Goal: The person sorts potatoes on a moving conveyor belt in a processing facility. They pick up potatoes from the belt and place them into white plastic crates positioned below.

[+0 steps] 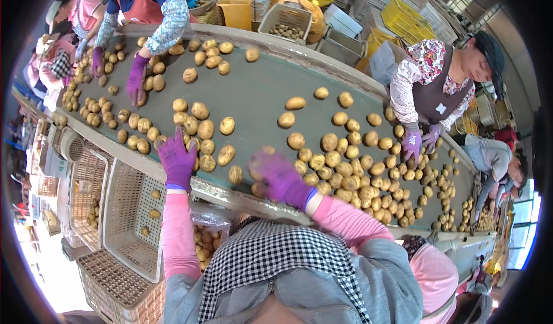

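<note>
My left hand, in a purple glove with a pink sleeve, reaches over potatoes at the near edge of the green conveyor belt. Its fingers are apart, touching or just above the potatoes. My right hand, also purple-gloved, is blurred by motion over the belt, beside a potato at its fingertips; whether it grips that potato I cannot tell. A dense group of potatoes lies to the right of it.
Co-workers in gloves work across and along the belt, one at upper left. Plastic crates stand below the near edge at left, beside a bag of potatoes. More crates and tubs are stacked behind the far edge.
</note>
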Demonstrator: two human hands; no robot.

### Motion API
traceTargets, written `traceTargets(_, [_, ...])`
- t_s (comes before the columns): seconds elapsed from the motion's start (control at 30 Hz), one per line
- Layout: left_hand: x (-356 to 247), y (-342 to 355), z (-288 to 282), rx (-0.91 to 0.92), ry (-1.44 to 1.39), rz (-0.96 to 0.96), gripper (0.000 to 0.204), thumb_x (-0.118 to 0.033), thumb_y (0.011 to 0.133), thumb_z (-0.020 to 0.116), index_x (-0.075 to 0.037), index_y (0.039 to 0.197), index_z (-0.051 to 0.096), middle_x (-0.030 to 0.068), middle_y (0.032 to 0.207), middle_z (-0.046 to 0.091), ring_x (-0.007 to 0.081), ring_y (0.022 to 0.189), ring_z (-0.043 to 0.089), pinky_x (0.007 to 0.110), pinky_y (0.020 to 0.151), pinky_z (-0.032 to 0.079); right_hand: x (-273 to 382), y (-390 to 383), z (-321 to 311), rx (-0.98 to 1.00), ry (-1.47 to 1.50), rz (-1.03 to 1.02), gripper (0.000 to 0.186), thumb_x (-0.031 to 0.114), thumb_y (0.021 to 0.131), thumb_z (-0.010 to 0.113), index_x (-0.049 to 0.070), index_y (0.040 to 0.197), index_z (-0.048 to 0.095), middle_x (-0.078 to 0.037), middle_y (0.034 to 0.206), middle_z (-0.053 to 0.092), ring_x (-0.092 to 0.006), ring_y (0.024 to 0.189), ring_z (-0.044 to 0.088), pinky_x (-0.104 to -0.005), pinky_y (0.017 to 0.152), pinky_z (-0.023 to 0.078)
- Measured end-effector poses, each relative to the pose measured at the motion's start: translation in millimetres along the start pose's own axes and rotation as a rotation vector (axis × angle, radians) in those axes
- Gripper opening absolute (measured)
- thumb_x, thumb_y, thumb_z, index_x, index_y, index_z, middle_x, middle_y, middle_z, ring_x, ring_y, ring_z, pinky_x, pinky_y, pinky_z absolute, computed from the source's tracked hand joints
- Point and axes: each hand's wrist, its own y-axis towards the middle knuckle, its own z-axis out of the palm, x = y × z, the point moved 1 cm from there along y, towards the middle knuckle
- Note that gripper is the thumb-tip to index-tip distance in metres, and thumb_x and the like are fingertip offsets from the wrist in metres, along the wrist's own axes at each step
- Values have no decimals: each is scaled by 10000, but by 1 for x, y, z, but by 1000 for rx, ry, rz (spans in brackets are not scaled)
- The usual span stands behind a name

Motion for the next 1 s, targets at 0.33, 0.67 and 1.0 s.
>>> traceTargets(0.33, [3, 5, 10, -39, -172, 16, 766, -450, 889, 736, -122, 1542, 507, 161, 955, 646, 337, 955, 646, 497, 940, 472, -105, -56, -101, -630, 18, 480, 484, 260, 946, 703, 15, 1357, 632, -197, 1280, 677, -383, 1193, 644, -470, 998, 523])
traceTargets(0.67, [-6, -1, -7, 6, -231, 91, 802, -392, 879, 754, 7, 1516, 477, 208, 1228, 696, 386, 1072, 668, 488, 1055, 453, 22, -96, -9, -149, -306, 232, 465, 313, 949, 648, 105, 1364, 630, -140, 1448, 604, -315, 1378, 548, -507, 1172, 404])
traceTargets(1.0, [-27, -14, 2, 103, -80, 119, 624, -422, 937, 678, -57, 1433, 578, 202, 1203, 650, 399, 1047, 645, 504, 894, 493, -112, -184, -79, -531, -639, 623, 390, 224, 919, 665, 93, 1287, 685, -183, 1467, 589, -428, 1406, 489, -603, 1197, 315])
